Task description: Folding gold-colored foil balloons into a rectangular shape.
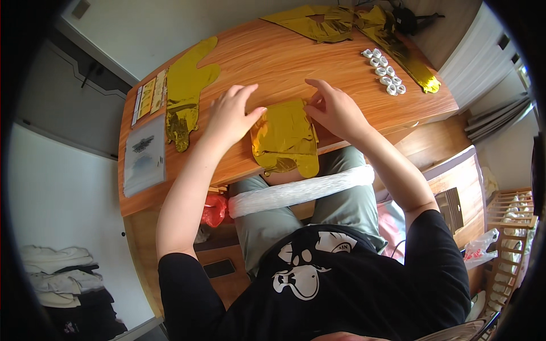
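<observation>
A flat, folded gold foil balloon (284,133) lies at the front edge of the wooden table, its lower lobes hanging past the edge toward my lap. At its upper left is my left hand (230,116), fingers apart, the thumb tip at the foil's edge. My right hand (339,113) is at the upper right side, index finger stretched out and thumb close to the foil; its other fingers are partly curled. Neither hand visibly grips the foil. Across my thighs rests a long roll of whitish plastic (301,190).
On the table (250,62), another gold foil balloon (190,85) lies left, near a clear plastic sleeve (145,156) and printed cards (149,101). More gold foil (313,24) is at the back. Several small white rolls (385,71) sit right. A red plastic bag (215,210) hangs below the edge.
</observation>
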Motion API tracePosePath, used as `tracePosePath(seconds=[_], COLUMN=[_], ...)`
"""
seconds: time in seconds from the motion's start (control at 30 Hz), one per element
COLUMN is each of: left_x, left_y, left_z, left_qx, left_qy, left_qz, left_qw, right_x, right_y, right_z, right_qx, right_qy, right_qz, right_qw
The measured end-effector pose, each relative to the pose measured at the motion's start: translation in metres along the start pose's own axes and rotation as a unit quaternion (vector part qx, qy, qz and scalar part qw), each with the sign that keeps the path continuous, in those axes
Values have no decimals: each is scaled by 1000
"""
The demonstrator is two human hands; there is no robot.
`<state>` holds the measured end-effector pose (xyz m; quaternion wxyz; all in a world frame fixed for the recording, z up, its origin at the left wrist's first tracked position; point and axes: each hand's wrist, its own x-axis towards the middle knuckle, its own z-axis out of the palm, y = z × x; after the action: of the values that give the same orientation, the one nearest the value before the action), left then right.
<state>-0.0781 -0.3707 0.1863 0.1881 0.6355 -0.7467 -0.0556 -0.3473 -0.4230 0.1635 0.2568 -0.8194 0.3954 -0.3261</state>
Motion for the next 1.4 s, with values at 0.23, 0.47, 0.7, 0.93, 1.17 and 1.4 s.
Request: tracePosePath(seconds=[0.23, 0.47, 0.7, 0.93, 1.17, 1.4], left_x=[25, 23, 23, 24, 23, 24], left_y=[0, -10, -8, -11, -11, -12], left_z=[27, 57, 57, 61, 62, 63], left_qx=[29, -12, -26, -32, -27, -21], left_qy=[-69, -86, -80, -59, -63, -66], left_qz=[186, 223, 224, 238, 238, 231], left_qw=[980, 971, 971, 969, 969, 971], right_x=[15, 29, 42, 46, 48, 58], right_y=[24, 29, 29, 31, 30, 27], right_z=[-10, -10, -21, -23, -24, -13], right_qx=[-173, -143, -207, -216, -295, -281], right_qy=[-36, -78, -99, -101, -33, -28], right_qz=[-168, -279, -382, -426, -561, -579], right_qw=[970, 946, 895, 873, 772, 765])
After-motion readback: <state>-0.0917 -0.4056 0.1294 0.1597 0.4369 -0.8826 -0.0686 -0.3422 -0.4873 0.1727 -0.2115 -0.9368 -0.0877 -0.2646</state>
